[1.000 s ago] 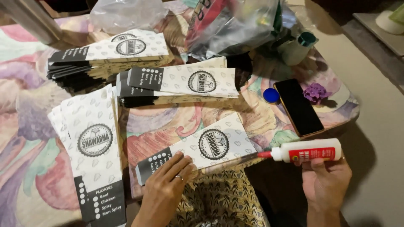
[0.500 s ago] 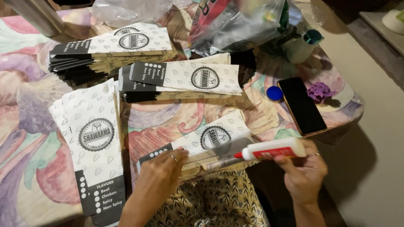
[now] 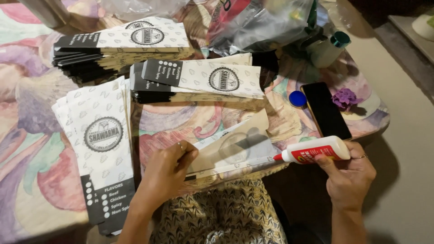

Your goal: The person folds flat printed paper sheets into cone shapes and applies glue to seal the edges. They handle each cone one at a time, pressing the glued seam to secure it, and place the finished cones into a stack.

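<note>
My left hand (image 3: pixel 168 168) presses down and folds back a flap of a flat paper sleeve (image 3: pixel 235 147) near the table's front edge, showing its plain brown inside. My right hand (image 3: pixel 350 174) holds a white glue bottle (image 3: pixel 316 149) with a red label, lying sideways, its red tip at the sleeve's right end. A fanned stack of printed white-and-black sleeves (image 3: pixel 101 144) lies left of my left hand.
Two more stacks of sleeves lie further back (image 3: pixel 122 45) and in the middle (image 3: pixel 199 81). A black phone (image 3: pixel 325 110), a blue cap (image 3: pixel 297 98) and a purple flower piece (image 3: pixel 345 98) lie at right. Plastic bags (image 3: pixel 262 22) crowd the back. Flowered tablecloth (image 3: pixel 27 135).
The sleeve's printed side was up; my left hand has since folded its flap open. My right hand brought the glue bottle leftward until its tip reached the sleeve's edge.
</note>
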